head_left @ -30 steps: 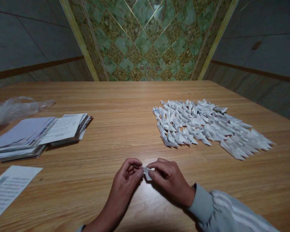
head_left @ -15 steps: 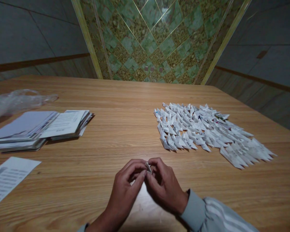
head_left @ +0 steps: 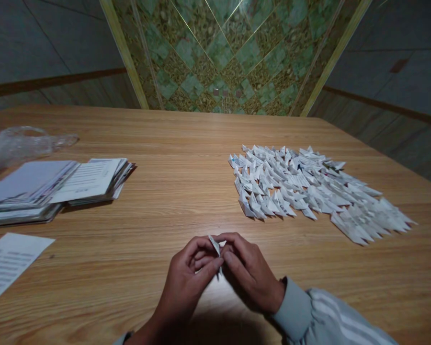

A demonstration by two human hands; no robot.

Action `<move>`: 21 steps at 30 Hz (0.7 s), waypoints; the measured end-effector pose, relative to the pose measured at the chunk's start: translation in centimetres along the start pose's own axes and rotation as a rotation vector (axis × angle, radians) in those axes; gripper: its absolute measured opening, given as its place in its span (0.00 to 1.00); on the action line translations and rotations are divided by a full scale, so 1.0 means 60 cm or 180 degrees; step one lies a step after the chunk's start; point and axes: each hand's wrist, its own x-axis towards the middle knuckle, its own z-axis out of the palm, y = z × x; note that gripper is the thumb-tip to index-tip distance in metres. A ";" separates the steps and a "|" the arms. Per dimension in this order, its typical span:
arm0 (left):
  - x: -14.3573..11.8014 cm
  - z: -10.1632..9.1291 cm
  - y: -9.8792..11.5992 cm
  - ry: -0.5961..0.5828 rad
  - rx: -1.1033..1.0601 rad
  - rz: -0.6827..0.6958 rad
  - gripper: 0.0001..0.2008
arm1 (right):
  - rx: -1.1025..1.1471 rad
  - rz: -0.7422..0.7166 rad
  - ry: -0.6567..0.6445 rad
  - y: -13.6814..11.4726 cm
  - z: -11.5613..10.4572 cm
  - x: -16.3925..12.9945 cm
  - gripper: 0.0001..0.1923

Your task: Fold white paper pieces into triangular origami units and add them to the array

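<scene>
- The left hand [head_left: 187,280] and the right hand [head_left: 249,275] meet over the near middle of the light brown wooden counter [head_left: 179,191], fingertips pressed together.
- Between them sits a small folded piece of white printed paper [head_left: 214,244]; only its upper corner pokes out above the fingers, the rest is hidden.
- The left fingers [head_left: 210,268] are curled nearly closed, thumb and forefinger pinching the paper from the left side.
- The right fingers [head_left: 233,261] are likewise bent tight, pinching the same piece from the right; the two thumbs touch or nearly touch.
- A grey sleeve with pale stripes [head_left: 323,318] covers the right forearm, which comes in from the lower right corner.
- Well beyond the right hand, on the right half of the counter, lies a broad spread of many small white folded paper triangles [head_left: 309,189], laid in close overlapping rows.
- On the left side rests a low stack of white printed paper sheets [head_left: 53,187], fanned slightly.
- Behind the stack, at the far left edge, lies a crumpled clear plastic bag [head_left: 21,143].
- A single loose printed sheet [head_left: 7,266] lies at the near left edge, partly cut off by the frame.
- Beyond the counter stands a green and gold diamond-patterned wall panel [head_left: 219,57].
</scene>
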 end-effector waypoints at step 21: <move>0.006 -0.005 0.004 -0.0170 -0.0579 -0.0259 0.10 | 0.0890 0.0668 0.0114 0.004 -0.004 0.006 0.11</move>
